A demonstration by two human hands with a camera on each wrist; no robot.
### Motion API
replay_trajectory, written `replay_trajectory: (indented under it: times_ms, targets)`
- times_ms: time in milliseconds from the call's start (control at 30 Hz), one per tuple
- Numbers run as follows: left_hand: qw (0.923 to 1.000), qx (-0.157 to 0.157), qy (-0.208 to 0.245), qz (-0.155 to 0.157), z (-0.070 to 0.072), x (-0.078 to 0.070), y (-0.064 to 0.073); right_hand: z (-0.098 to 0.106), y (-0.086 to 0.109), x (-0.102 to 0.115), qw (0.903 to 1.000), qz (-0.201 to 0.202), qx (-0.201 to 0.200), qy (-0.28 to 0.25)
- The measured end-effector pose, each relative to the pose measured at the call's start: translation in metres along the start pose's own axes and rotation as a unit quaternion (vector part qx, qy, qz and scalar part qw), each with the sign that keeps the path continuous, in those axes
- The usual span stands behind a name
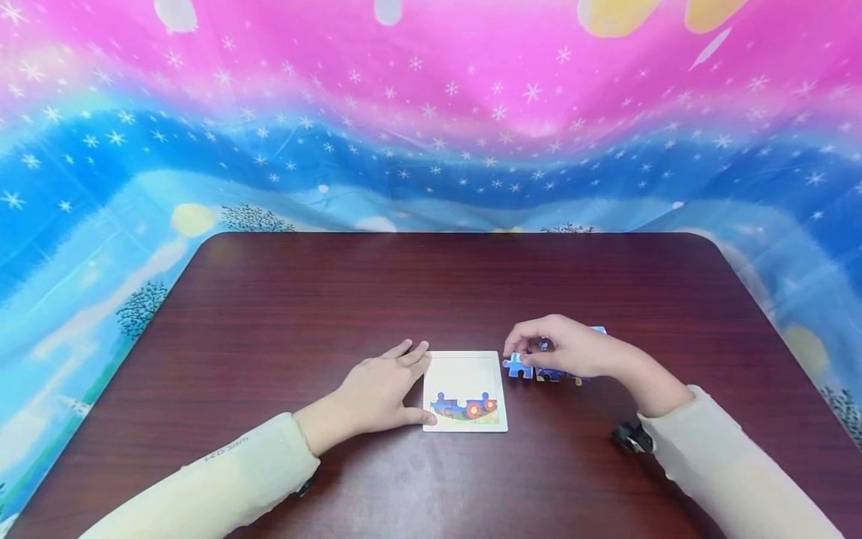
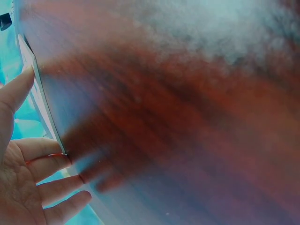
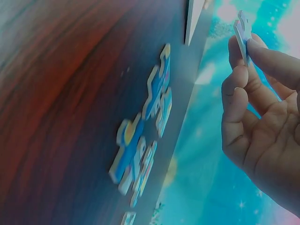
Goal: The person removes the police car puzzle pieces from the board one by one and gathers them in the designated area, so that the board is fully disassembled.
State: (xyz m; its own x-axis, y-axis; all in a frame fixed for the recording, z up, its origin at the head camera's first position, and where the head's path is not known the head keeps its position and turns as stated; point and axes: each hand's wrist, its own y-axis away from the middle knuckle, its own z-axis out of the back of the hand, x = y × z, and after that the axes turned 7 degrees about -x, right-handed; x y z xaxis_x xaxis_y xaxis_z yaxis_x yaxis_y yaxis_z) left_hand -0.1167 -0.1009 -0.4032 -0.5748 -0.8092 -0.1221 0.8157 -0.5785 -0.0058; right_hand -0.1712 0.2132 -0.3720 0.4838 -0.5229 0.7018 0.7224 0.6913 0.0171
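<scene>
A square white puzzle tray (image 1: 459, 376) lies flat on the table, with joined puzzle pieces (image 1: 465, 409) showing blue, red and yellow along its near side. My left hand (image 1: 373, 393) is spread at the tray's left edge, thumb on the near corner and fingertips by the far one. Right of the tray, my right hand (image 1: 572, 346) pinches a blue puzzle piece (image 1: 518, 366) between thumb and fingers. The right wrist view shows this piece edge-on, held above the table. Under and beside that hand lie several loose puzzle pieces (image 3: 126, 152), partly hidden by it in the head view.
The dark red-brown wooden table (image 1: 303, 292) has rounded far corners. A pink and blue cloth (image 1: 431, 150) with a snowflake pattern hangs behind it and around its sides. A black strap device (image 1: 633, 437) sits at the right cuff.
</scene>
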Motion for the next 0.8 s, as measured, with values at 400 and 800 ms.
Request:
replay_trajectory:
  times_ms: [400,800]
  targets:
    - [1.0000,-0.004,-0.004,-0.002,-0.001,0.001,0.000,0.023,0.026,-0.013,0.9994,-0.022,-0.024,0.006]
    - [1.0000,-0.003,-0.003,-0.002,-0.001,0.000,0.000,0.038,0.055,-0.021,0.9971,-0.003,-0.071,0.026]
